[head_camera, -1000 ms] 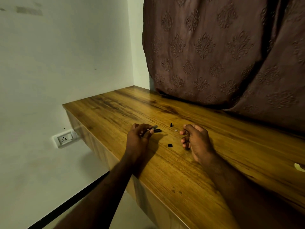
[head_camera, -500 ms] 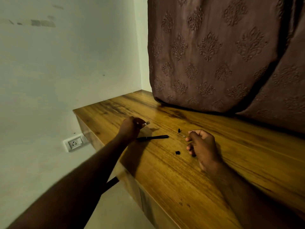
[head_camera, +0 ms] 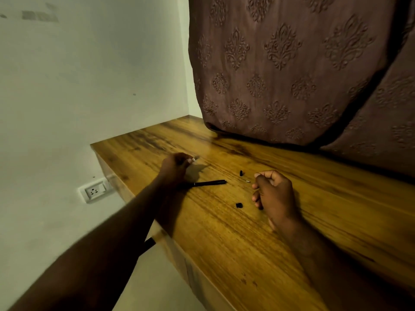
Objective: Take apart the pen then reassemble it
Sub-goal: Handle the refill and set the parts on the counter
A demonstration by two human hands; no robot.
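A black pen barrel lies flat on the wooden table, partly under my left forearm. My left hand hovers beyond it, fingers pinched on a small pale pen part that pokes out at the fingertips. My right hand rests on the table with fingers curled; I cannot see anything in it. Between the hands lie loose pieces: a small black part, a tiny pale spring-like bit, and a black cap piece.
A brown patterned curtain hangs over the table's back edge. The table's left end and front edge drop off to the floor. A white wall socket sits low on the left wall.
My left hand has lifted away to the left and back, leaving the black barrel lying on the table while keeping the small pale part. The right hand has stayed put.
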